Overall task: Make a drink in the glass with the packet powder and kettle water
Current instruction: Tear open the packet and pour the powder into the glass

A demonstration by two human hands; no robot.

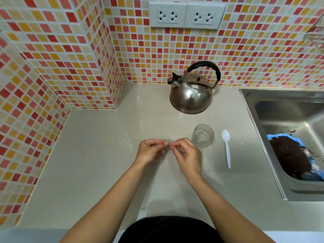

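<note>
Pinching something tiny between them, left hand (152, 150) and right hand (186, 156) meet beside the glass (203, 136).

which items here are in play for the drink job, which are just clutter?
In play: packet pinched between left hand and right hand; glass; kettle; white spoon, likely for stirring.
Clutter: sink, blue-and-dark thing in it, wall sockets.

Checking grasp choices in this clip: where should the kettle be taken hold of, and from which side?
Probably by the black arched handle of the kettle, coming from above. It stands upright over the lid, clear of the wall, and the spout points left, so the right hand suits.
</note>
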